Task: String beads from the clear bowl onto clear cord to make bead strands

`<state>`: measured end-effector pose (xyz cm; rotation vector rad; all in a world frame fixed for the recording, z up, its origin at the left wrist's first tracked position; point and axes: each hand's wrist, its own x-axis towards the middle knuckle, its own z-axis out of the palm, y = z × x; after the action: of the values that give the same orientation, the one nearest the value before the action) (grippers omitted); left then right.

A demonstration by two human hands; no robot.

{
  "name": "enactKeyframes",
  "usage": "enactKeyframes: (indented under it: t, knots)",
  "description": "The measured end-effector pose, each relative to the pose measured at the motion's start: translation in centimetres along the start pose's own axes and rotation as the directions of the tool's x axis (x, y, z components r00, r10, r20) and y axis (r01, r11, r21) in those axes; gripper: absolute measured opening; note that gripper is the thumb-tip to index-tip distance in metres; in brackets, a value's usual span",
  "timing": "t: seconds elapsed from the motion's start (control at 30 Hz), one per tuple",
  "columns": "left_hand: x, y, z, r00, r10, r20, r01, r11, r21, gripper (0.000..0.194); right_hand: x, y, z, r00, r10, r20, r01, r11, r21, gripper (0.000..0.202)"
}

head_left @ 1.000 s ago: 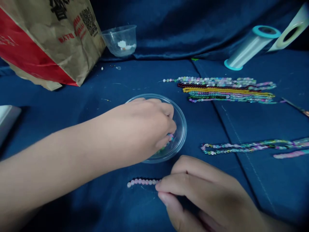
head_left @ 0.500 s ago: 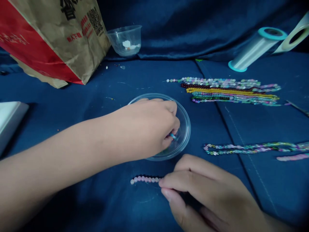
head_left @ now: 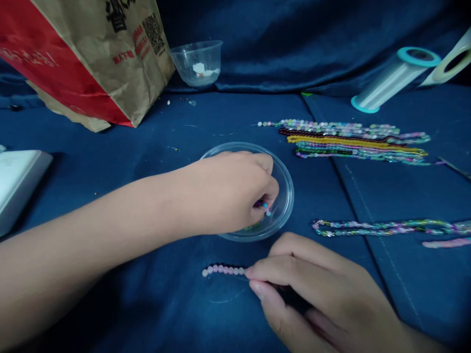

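Clock directions taken from the clear bowl [head_left: 292, 198]. At nine, white box [head_left: 20, 181]; at ten, paper bag [head_left: 136, 73], standing on the blue cloth [head_left: 154, 318]. Clear cup [head_left: 196, 54] at eleven, white scraps inside. Toward seven, outside the bowl, pink bead strand [head_left: 225, 270] lies on the cloth, its right end at the right hand's fingertips. Left hand [head_left: 231, 189] reaches in over the bowl from nine, fingers curled; small colored beads [head_left: 266, 209] show by the fingertips. Whether those fingers are closed on them, cannot tell. Right hand [head_left: 320, 289], between four and five, has thumb and index pinched on the strand's end. Step in hand, as judged: left sorts or picks among the bowl's contents while right steadies the strand. Next move, as judged, calls for a fine fingertip grip on the left and a steady pinch on the right, so nothing slips off. At two, bundled bead strings [head_left: 353, 139], with clear spool [head_left: 390, 83] farther out. Looped bead strand [head_left: 382, 230] between three and four.
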<state>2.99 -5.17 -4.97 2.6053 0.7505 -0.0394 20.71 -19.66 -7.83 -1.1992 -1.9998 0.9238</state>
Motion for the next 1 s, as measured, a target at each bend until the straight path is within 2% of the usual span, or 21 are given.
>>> enactKeyframes:
  t: [0.33, 0.47, 0.63, 0.77, 0.9, 1.0]
  knots:
    - [-0.8, -0.7, -0.6, 0.996, 0.053, -0.070, -0.060, 0.992, -0.112, 0.012, -0.4, 0.9, 0.4, 1.000, -0.015, -0.024, 0.015, 0.999, 0.028, 0.023]
    - [-0.8, -0.7, -0.7, 0.998, 0.062, -0.032, -0.066, 0.991, -0.118, 0.018, -0.3, 0.6, 0.2, 1.000, 0.003, -0.002, -0.003, 1.000, -0.003, 0.022]
    - [-0.7, -0.8, -0.8, 0.999, 0.048, -0.009, -0.048, 0.993, -0.108, 0.014, -0.3, 0.4, 0.1, 1.000, 0.026, 0.008, -0.026, 1.000, -0.011, 0.023]
    - [-0.8, -0.9, -0.7, 0.997, 0.057, -0.050, -0.060, 0.997, -0.046, 0.019, -0.1, 0.3, -0.1, 1.000, 0.015, -0.018, -0.016, 1.000, -0.016, 0.022]
    - [-0.8, -0.3, -0.4, 1.000, 0.014, -0.010, -0.013, 0.997, 0.073, 0.014, 0.2, 0.1, -0.1, 0.999, 0.045, -0.017, -0.045, 0.999, -0.027, 0.024]
    - [-0.7, 0.2, -0.3, 1.000, 0.007, -0.012, -0.006, 0.994, 0.109, 0.017, 0.1, 0.4, 0.1, 0.998, -0.007, -0.060, 0.006, 1.000, -0.015, 0.024]
